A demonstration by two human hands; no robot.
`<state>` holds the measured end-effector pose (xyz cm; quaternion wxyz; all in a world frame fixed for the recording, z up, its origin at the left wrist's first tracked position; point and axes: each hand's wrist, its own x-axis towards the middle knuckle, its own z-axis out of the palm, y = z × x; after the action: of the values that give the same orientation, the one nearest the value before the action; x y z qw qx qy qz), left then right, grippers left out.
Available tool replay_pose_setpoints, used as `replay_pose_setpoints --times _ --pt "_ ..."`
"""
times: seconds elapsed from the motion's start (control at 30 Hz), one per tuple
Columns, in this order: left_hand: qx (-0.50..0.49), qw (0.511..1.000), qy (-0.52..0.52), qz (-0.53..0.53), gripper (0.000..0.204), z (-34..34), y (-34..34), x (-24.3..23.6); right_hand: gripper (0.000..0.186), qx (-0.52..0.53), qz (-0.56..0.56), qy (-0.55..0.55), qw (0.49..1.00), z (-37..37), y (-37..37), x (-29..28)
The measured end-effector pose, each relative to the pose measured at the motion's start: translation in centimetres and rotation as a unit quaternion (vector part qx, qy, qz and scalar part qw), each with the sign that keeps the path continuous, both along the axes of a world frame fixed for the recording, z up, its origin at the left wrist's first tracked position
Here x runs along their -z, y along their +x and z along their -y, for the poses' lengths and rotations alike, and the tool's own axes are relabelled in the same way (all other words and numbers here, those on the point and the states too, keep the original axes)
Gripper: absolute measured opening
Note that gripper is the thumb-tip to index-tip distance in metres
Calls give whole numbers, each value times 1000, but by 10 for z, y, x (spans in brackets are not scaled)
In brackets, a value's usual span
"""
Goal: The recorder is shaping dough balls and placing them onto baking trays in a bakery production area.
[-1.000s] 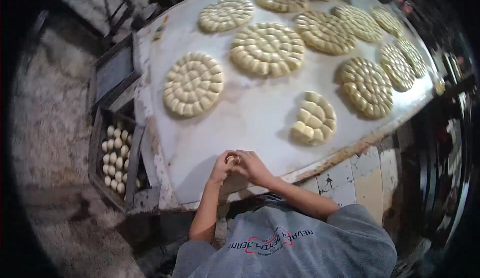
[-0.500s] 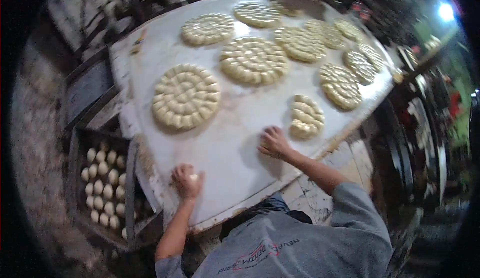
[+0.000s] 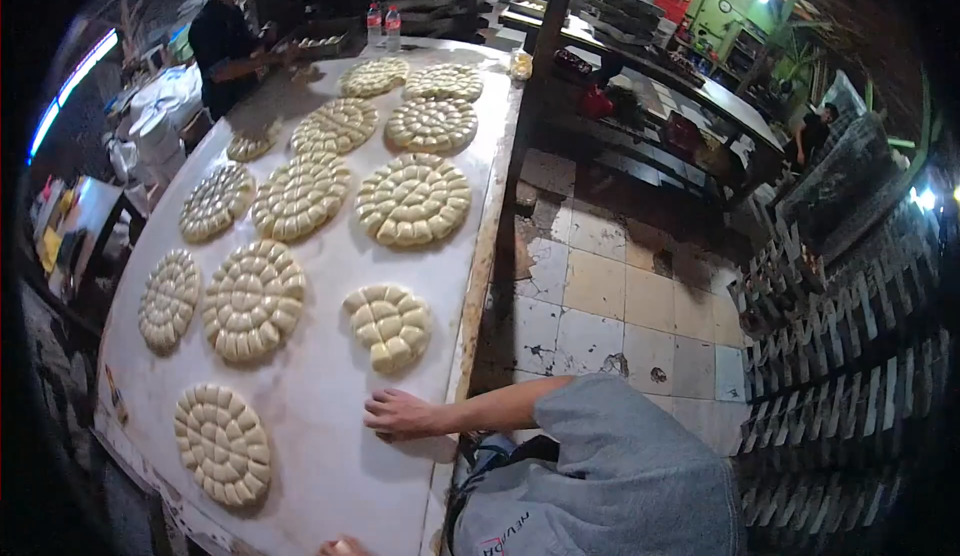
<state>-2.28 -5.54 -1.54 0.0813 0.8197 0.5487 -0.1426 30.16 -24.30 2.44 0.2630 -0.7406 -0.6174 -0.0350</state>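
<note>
My right hand [image 3: 400, 415] rests on the white work table [image 3: 330, 466] with its fingers curled down, hiding whatever is under them. Just beyond it lies a partly formed round of dough segments [image 3: 388, 326]. My left hand [image 3: 340, 546] only just shows at the bottom edge, too cut off to read. A full segmented dough round [image 3: 222, 444] lies to the left of my right hand, and several more [image 3: 253, 301] cover the table farther back.
A co-worker [image 3: 225, 51] stands at the far left end. Two bottles [image 3: 375, 24] and a jar [image 3: 520, 66] sit at the back. Right of the table are a tiled floor [image 3: 590, 336], stacked metal trays [image 3: 840, 406] and another long table [image 3: 725, 106], with people [image 3: 805, 136] farther off.
The head view has turned rightward and up, bringing co-workers and the room into sight. The hands parted after being together a second ago; the left now sits mostly out of frame.
</note>
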Motion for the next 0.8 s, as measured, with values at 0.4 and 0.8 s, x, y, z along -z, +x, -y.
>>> replay_pose_setpoints --times 0.4,0.8 --pt "-51 941 195 273 12 78 84 -40 18 -42 -86 83 992 -53 -30 33" --pt "-67 946 -9 317 23 31 16 -58 18 15 58 -9 998 -71 -20 9"
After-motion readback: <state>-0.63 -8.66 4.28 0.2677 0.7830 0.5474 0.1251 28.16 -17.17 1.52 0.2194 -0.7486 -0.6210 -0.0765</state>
